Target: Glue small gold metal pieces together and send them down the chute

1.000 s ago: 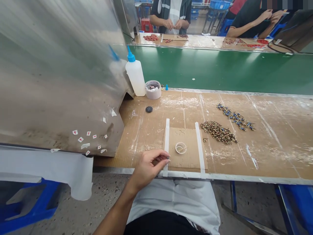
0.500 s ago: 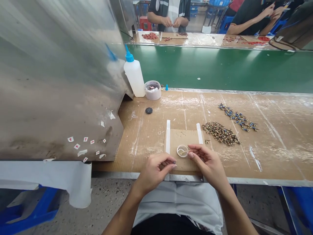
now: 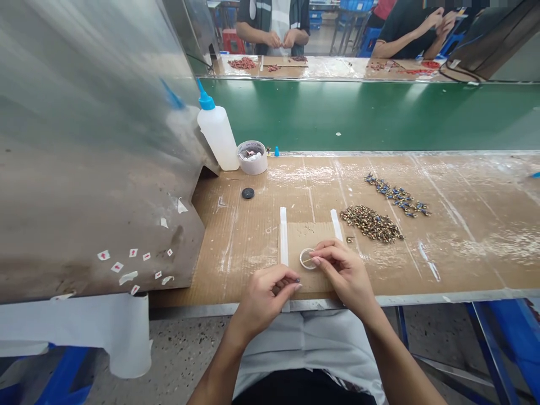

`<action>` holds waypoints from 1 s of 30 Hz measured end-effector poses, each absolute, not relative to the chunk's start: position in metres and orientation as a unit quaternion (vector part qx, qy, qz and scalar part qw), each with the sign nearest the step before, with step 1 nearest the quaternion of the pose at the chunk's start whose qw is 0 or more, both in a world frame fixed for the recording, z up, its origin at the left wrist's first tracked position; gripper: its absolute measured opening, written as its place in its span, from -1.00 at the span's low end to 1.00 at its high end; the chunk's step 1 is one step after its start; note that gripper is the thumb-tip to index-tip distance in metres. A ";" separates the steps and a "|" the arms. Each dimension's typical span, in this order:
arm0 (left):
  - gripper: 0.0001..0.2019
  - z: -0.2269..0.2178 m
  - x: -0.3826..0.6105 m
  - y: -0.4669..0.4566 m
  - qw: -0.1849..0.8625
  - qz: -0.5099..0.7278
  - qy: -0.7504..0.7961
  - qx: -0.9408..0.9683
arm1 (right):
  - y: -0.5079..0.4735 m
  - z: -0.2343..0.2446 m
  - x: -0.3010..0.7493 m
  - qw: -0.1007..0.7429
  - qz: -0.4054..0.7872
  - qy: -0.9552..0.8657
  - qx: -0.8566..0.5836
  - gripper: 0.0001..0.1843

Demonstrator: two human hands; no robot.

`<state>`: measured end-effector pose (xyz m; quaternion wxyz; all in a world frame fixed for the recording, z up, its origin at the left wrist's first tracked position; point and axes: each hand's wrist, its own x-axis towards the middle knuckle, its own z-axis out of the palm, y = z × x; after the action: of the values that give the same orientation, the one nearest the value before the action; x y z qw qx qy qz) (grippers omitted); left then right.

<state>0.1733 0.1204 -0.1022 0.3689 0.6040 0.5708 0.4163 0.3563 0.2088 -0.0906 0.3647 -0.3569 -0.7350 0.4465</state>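
Observation:
My right hand [image 3: 343, 273] pinches a thin pale stick [image 3: 308, 260], its tip over a small round white-rimmed dish [image 3: 302, 262]. The hand partly covers the dish. To the left, my left hand [image 3: 270, 292] is closed, thumb and forefinger pinching a tiny dark piece [image 3: 297, 280] too small to name. Both hands are above a cardboard pad [image 3: 297, 233] held by strips of white tape. Beyond my right hand lies a heap of small brass-coloured parts [image 3: 371, 224]. Behind it are similar parts with blue on them [image 3: 396, 195].
A white bottle with a blue nozzle [image 3: 219, 135] stands beside a tape roll holding scraps [image 3: 253, 163]. A black disc [image 3: 248, 193] lies nearer. The metal housing [image 3: 97, 169] walls off the left. Past the green belt [image 3: 337, 112], other people work at a bench.
My right hand has moved left with the stick, so it covers more of the dish. My left hand keeps its pinch. The camera view has shifted slightly.

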 end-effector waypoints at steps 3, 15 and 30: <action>-0.94 -0.101 0.174 0.120 0.364 0.422 0.569 0.604 | 0.209 -0.092 0.356 0.376 0.439 -0.731 -0.361 -0.83; -0.94 -0.104 0.175 0.121 0.347 0.408 0.575 0.619 | 0.197 -0.092 0.366 0.498 0.452 -0.645 -0.363 -0.91; -0.92 -0.101 0.180 0.122 0.321 0.416 0.563 0.638 | 0.176 -0.109 0.359 0.491 0.443 -0.667 -0.344 -0.91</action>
<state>0.1798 0.1224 -0.1006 0.3210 0.6381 0.5627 0.4161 0.3590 0.1764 -0.1095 0.4906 -0.3437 -0.6669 0.4432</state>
